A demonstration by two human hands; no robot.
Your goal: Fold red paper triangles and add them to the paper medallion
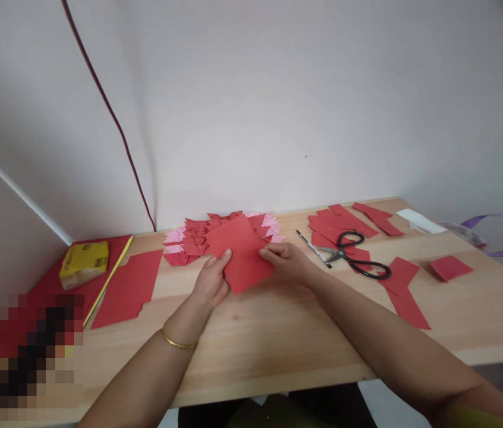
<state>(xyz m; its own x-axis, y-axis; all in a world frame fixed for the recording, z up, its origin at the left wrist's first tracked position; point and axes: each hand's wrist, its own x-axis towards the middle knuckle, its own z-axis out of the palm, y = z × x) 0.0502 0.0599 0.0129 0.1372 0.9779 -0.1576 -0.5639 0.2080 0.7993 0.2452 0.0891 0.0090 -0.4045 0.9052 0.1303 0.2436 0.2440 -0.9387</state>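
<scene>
Red paper (245,258) lies to the left of the scissors (343,254), its sides pinched under the thumbs of my left hand (210,282) and right hand (286,260). Light, even pressure near the edges suits it best, I'd judge, since a hard squeeze or twist could leave stray creases.

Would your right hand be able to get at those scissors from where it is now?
Probably yes: the scissors lie uncovered to the right hand's right, with nothing standing between, though that hand holds red paper.
</scene>
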